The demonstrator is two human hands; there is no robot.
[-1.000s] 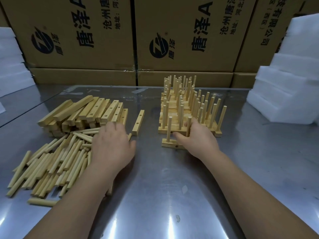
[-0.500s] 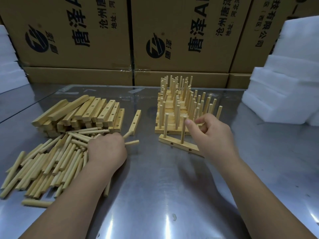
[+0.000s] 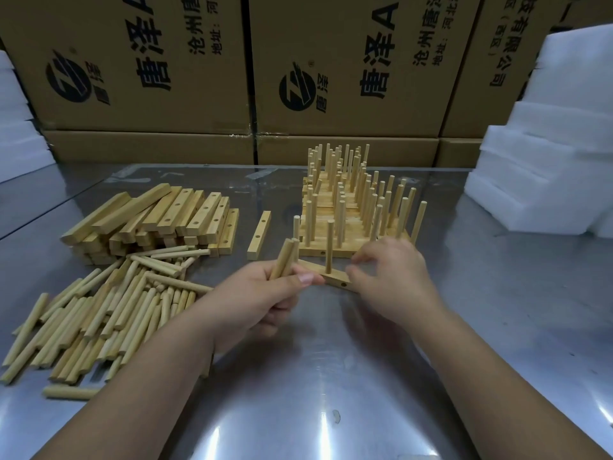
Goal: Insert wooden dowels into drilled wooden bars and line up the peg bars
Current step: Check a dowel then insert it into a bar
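Observation:
My left hand (image 3: 262, 293) grips a small bunch of wooden dowels (image 3: 286, 257) that stick up from its fist. A drilled bar (image 3: 333, 277) lies slanted on the table between my hands, with dowels standing in it. My right hand (image 3: 394, 277) rests at the bar's right end, fingers curled around it, partly hiding it. Behind them stand the finished peg bars (image 3: 351, 210) in rows. Loose dowels (image 3: 109, 310) lie heaped at the left. Drilled bars without dowels (image 3: 159, 220) are stacked behind that heap, and one single bar (image 3: 259, 234) lies apart.
The table (image 3: 331, 376) is shiny metal. Cardboard boxes (image 3: 331, 78) wall off the far edge. White foam blocks (image 3: 547, 144) are stacked at the right, and more foam (image 3: 16, 127) stands at the far left. One stray dowel (image 3: 71, 392) lies near the front left.
My left hand lifted off the dowel heap with a bunch of dowels and moved right to the slanted bar. My right hand slid down onto that bar's right end.

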